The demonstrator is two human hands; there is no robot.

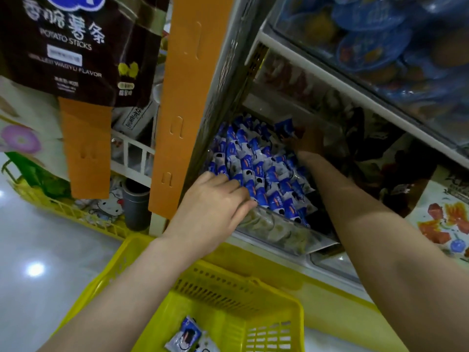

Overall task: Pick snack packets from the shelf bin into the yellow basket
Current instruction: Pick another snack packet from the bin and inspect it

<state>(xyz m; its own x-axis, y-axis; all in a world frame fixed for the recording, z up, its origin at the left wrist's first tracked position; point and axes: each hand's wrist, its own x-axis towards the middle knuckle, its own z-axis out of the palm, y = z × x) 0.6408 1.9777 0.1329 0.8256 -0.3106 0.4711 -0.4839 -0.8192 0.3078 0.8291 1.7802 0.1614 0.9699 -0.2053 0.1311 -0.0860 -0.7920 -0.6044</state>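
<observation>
Snack packets (256,168): small glossy pillow packs, blue and white with crimped ends, standing on edge in tight rows that fill the bin from front to back.
Shelf bin (274,231): clear hard plastic with a low see-through front wall, tilted down toward the front, on the lower shelf.
Left hand (213,207): lies on the front-left packets, fingers nearly straight across their tops, thumb along the bin's clear front lip — it grips nothing.
Right hand (308,144): reached deep to the back right of the bin, in shadow. One raised packet (285,128) stands above the pile right at its fingertips; whether the fingers pinch it cannot be told.
Yellow basket (223,288): rigid moulded plastic with slotted and perforated walls and an open top, just below the bin's front edge, between the two forearms.
Basket contents (186,335): a few of the same blue-and-white packs lying flat at the near end; much of the basket floor shows around them.
Room to move: the white shelf above overhangs the bin and leaves a low gap. An orange strip (182,97), flat and matte, borders the bin on the left, close to the left hand.
Upper shelf: blue-lidded tubs (375,39) — blurred — behind a clear front.
Left side: a dark potato-sticks bag (71,47) hangs above a second yellow basket (63,207) on a glossy pale floor (38,237).
</observation>
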